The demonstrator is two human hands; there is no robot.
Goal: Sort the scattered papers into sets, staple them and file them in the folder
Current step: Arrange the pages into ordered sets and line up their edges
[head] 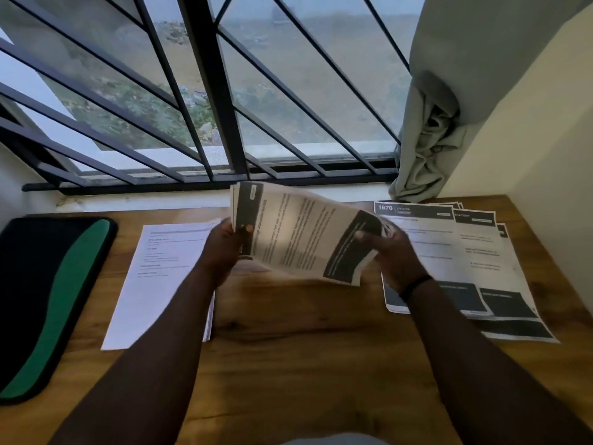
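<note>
Wood-grain desk [288, 348] | both grips [221, 248] [394, 252] pinching curled printed sheets [305, 232]

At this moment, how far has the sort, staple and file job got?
Partly sorted: a white stack lies left, and dark-headed sheets lie fanned on the right of the table. In hand: the left hand and right hand hold a sheaf of papers above the table. Left: no stapler is in view, and the black and green folder lies closed.
</note>
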